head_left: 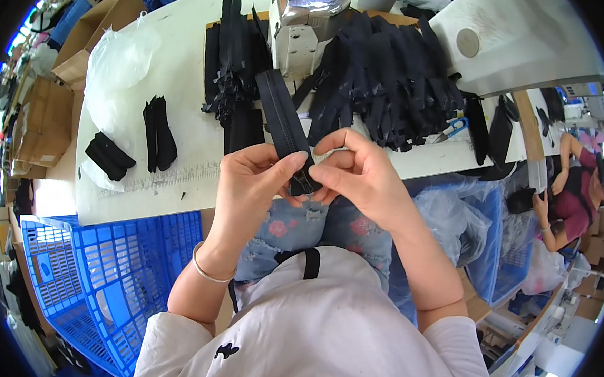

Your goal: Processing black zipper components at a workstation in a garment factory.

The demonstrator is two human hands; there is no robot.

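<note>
A black zipper point(282, 111) is held up over the table's front edge, its long tape slanting up and away toward the machine. My left hand point(258, 175) pinches the near end of it between thumb and fingers. My right hand point(355, 171) grips the same end from the other side, with thumb and forefinger close to the slider. Fingers cover part of the near end. Beyond the hands stands a sewing machine head point(298, 46). A stack of black zippers point(233, 67) lies to its left, and a wide heap of black zippers point(392, 76) to its right.
Two small black bundles point(158, 135) and a clear plastic bag point(119, 67) lie on the white table point(180, 36) at left. Blue-handled scissors point(454, 127) rest beside the heap. Blue crates point(103, 273) stand below. Another person point(578, 188) sits at far right.
</note>
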